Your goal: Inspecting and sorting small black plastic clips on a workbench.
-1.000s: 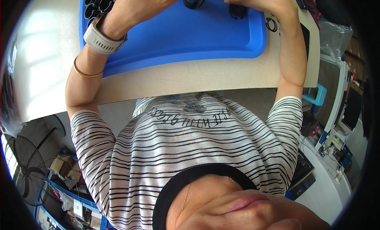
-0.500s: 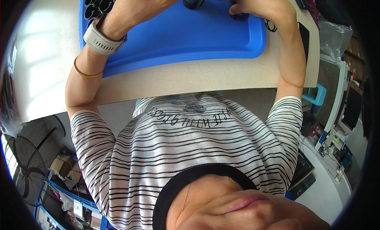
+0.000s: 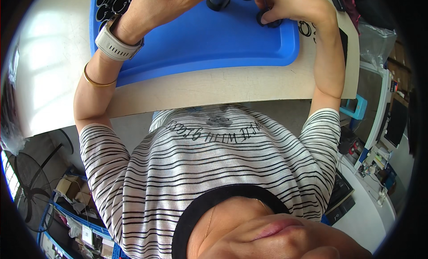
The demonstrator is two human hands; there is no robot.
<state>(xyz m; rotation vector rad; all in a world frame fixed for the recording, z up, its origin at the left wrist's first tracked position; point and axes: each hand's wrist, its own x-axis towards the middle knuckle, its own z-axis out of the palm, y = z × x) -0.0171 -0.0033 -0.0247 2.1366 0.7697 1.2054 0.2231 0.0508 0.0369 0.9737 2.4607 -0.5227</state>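
Note:
My left hand [image 3: 178, 1] reaches over the blue tray [image 3: 214, 49] from the left. Its fingers run out of the picture at the top, close to a dark upright cylinder [image 3: 218, 2] on the tray. Whether they grip the cylinder is hidden. Over the tray's right side, my right hand [image 3: 292, 5] bends inward with its thumb pressed on a black round piece [image 3: 277, 23]. The other fingers of that hand are partly cut off by the upper edge.
Several black rings [image 3: 104, 5] lie at the tray's left end. More thin black rings [image 3: 305, 28] rest on the table [image 3: 200, 92] right of the tray. A dark flat object [image 3: 343, 43] lies near the table's right edge, beyond my forearm.
My right hand has shifted slightly, its thumb moving down and right onto the black round piece, which shows more now. The left hand and the cylinder stay almost where they were.

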